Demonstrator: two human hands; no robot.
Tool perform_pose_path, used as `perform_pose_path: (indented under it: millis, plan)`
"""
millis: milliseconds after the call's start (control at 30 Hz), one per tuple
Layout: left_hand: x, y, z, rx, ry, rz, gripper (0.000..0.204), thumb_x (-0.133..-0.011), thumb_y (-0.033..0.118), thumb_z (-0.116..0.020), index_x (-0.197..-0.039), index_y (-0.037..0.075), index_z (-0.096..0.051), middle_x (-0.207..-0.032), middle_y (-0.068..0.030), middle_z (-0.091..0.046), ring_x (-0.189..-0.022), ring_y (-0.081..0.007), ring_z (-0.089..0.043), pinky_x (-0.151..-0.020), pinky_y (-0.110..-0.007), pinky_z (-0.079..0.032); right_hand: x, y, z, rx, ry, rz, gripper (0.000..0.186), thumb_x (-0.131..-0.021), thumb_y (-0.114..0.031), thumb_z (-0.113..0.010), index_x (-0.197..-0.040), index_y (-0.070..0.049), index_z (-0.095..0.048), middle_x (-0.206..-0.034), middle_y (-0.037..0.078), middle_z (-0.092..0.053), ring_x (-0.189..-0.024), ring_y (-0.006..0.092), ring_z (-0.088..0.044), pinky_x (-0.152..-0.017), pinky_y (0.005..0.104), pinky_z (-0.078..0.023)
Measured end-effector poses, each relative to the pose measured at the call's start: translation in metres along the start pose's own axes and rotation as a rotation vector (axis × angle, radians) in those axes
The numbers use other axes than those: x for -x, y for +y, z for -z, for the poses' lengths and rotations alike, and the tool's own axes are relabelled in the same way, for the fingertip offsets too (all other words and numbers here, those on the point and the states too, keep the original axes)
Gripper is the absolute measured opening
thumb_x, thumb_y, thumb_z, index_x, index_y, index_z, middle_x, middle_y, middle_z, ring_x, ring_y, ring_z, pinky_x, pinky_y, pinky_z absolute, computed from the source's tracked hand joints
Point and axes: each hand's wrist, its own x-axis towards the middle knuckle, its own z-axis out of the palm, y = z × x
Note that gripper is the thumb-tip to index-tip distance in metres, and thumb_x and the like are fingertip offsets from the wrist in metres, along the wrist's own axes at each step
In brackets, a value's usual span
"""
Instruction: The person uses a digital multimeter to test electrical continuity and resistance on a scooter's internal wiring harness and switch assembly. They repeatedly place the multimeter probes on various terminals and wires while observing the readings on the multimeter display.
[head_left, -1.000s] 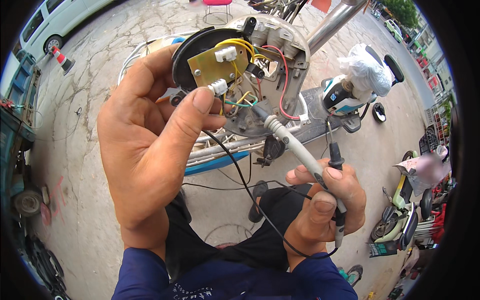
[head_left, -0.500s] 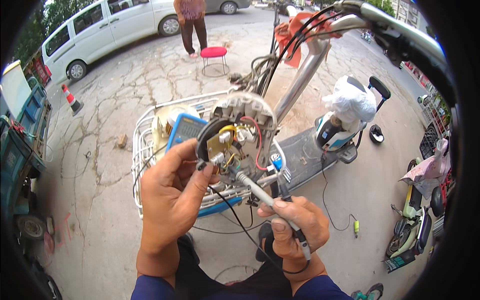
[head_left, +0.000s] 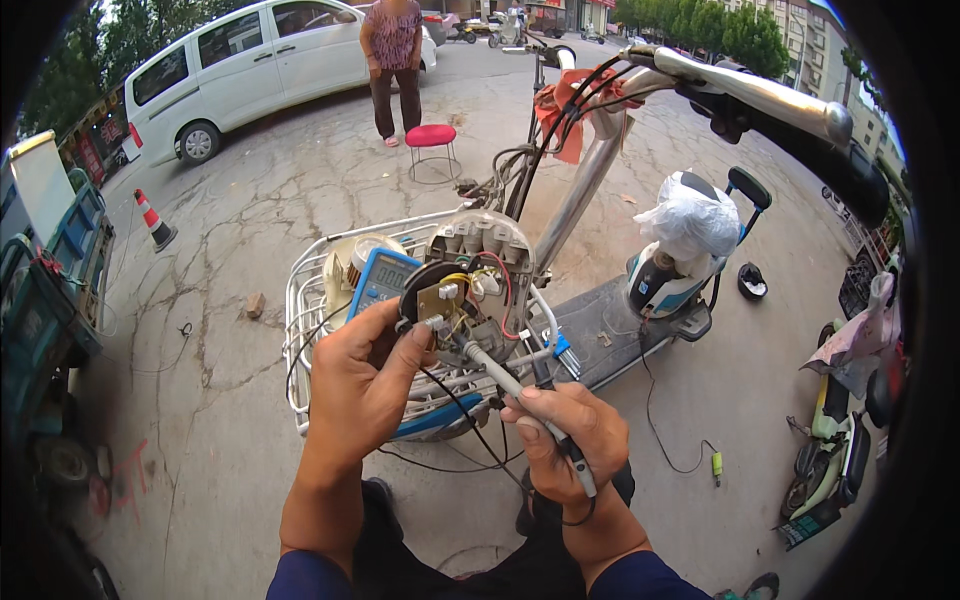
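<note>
My left hand (head_left: 358,390) pinches the edge of a round black instrument housing (head_left: 418,285) with a circuit board (head_left: 437,302) and several coloured wires inside. My right hand (head_left: 575,440) is closed around a grey test probe (head_left: 497,372), which slants up to the left. Its tip reaches the wires beside the board; whether it touches a contact cannot be made out. A second, dark probe (head_left: 542,374) also runs up from my right fingers. Behind the housing, a blue multimeter (head_left: 382,280) rests in a white wire basket (head_left: 298,375). A black lead hangs between my hands.
The basket belongs to an electric scooter with a chrome handlebar stem (head_left: 582,195) and a footboard (head_left: 610,335). A red stool (head_left: 432,138), a person (head_left: 393,70), a white van (head_left: 250,60) and a traffic cone (head_left: 152,220) stand beyond. Parked scooters (head_left: 835,440) line the right.
The whole view has shifted, showing more of the street at the top. My hands keep nearly the same hold on the housing and the probes.
</note>
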Motion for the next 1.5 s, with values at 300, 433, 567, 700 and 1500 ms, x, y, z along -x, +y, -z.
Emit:
perform_pose_path:
  millis: [300, 433, 567, 700, 1500]
  plan:
    - [-0.008, -0.005, 0.001, 0.225, 0.111, 0.030, 0.030, -0.100, 0.010, -0.061, -0.120, -0.012, -0.061, -0.098, -0.0157, -0.071, -0.082, -0.0182, -0.072, -0.069, -0.026, -0.061, 0.003, -0.001, 0.003, 0.011, 0.080, -0.024, 0.026, -0.087, -0.007, -0.076, -0.111, -0.004, -0.067, -0.085, 0.012, -0.072, -0.075, 0.0219, -0.073, -0.064, 0.0293, -0.057]
    - [-0.010, -0.003, 0.004, 0.221, 0.139, 0.056, 0.029, -0.099, 0.010, -0.062, -0.117, -0.012, -0.062, -0.096, -0.0164, -0.071, -0.081, -0.0200, -0.073, -0.067, -0.027, -0.061, 0.000, -0.003, 0.005, 0.036, 0.069, -0.038, 0.025, -0.087, -0.007, -0.076, -0.111, -0.004, -0.066, -0.085, 0.012, -0.072, -0.076, 0.0218, -0.073, -0.065, 0.0295, -0.057]
    - [-0.013, -0.008, 0.007, 0.215, 0.155, 0.039, 0.030, -0.098, 0.014, -0.065, -0.115, -0.011, -0.063, -0.094, -0.0166, -0.072, -0.079, -0.0206, -0.074, -0.067, -0.027, -0.061, 0.002, -0.004, 0.002, 0.047, 0.034, -0.043, 0.023, -0.094, -0.017, -0.069, -0.110, -0.002, -0.064, -0.084, 0.014, -0.071, -0.073, 0.0227, -0.072, -0.065, 0.0310, -0.057]
    - [-0.013, -0.007, 0.005, 0.215, 0.145, 0.047, 0.032, -0.098, 0.016, -0.065, -0.115, -0.011, -0.064, -0.092, -0.0163, -0.072, -0.079, -0.0198, -0.074, -0.069, -0.028, -0.061, 0.003, -0.007, 0.001, 0.043, -0.010, -0.051, 0.024, -0.098, -0.023, -0.066, -0.110, -0.002, -0.063, -0.082, 0.014, -0.070, -0.071, 0.0234, -0.072, -0.064, 0.0313, -0.058]
    - [-0.014, -0.013, 0.010, 0.103, 0.121, 0.013, 0.035, -0.100, 0.013, -0.059, -0.125, -0.011, -0.055, -0.097, -0.0175, -0.071, -0.081, -0.0220, -0.071, -0.074, -0.030, -0.057, 0.004, -0.002, 0.000, 0.026, 0.022, -0.111, 0.038, -0.080, -0.002, -0.080, -0.115, -0.010, -0.067, -0.094, 0.011, -0.072, -0.077, 0.0239, -0.071, -0.067, 0.0315, -0.057]
